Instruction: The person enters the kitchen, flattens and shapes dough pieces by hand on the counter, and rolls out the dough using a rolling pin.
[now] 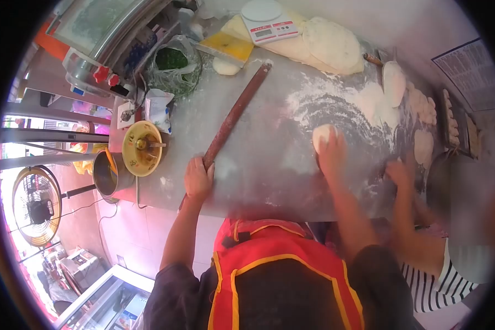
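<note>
A long dark red rolling pin (236, 114) slants over the metal worktop (264, 159), and my left hand (198, 179) is wrapped round its near end. To the right, my right hand (331, 157) has its fingers over a small pale piece of dough (323, 135) on the worktop; that hand is a little blurred. White flour (335, 104) is spread beyond it. At the back lies a large flat sheet of dough (335, 47), with a digital scale (269, 25) at its left.
At right, a co-worker in a striped top (443, 283) has a hand (399, 171) at the worktop near dough pieces (422, 107). On the left are a yellow bowl (131, 146), a metal pot (103, 179), a bag of greens (173, 60) and a fan (37, 206).
</note>
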